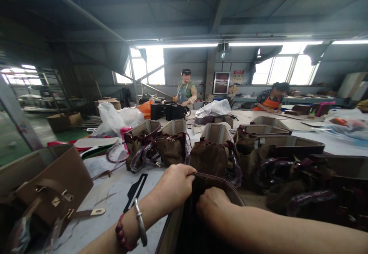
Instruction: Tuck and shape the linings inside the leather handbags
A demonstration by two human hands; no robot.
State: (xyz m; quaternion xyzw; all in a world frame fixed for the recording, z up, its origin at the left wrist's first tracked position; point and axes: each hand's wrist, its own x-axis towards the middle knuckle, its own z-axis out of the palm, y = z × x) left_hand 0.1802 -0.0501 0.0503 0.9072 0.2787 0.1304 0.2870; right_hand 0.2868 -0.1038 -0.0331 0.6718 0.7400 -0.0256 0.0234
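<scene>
My left hand [174, 185] is closed on the dark rim of a brown handbag [230, 192] that stands open right in front of me. Its wrist wears a bead bracelet and a metal bangle. My right hand [212, 206] is curled into the same bag's opening, fingers tucked inside the rim beside the left hand. What the right fingers grip is hidden in the dark interior.
Several more brown handbags [172, 146] with wrapped handles stand in rows across the white worktable [115, 200]. Another brown bag [57, 185] with gold buckles lies at the left. Plastic sacks [115, 118] sit further back. One person [185, 91] stands and another [271, 99] bends over the far tables.
</scene>
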